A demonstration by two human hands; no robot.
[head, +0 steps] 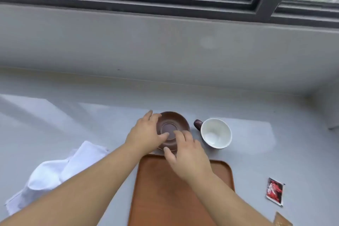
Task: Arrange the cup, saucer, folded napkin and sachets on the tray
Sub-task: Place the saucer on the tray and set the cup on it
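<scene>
A brown saucer (174,124) sits just beyond the far edge of the wooden tray (156,189). My left hand (146,134) grips the saucer's left rim, thumb inside the dish. My right hand (187,154) holds its near rim, fingers on top. A cup (216,135), white inside with a dark brown handle, stands to the right of the saucer. The white napkin (58,169) lies crumpled to the left of the tray. A red sachet (275,191) lies to the right of the tray, and a tan sachet (281,220) shows at the bottom edge.
Everything rests on a grey countertop (73,115) that ends at a grey wall under a dark-framed window (165,0). A raised grey ledge (330,108) closes off the far right.
</scene>
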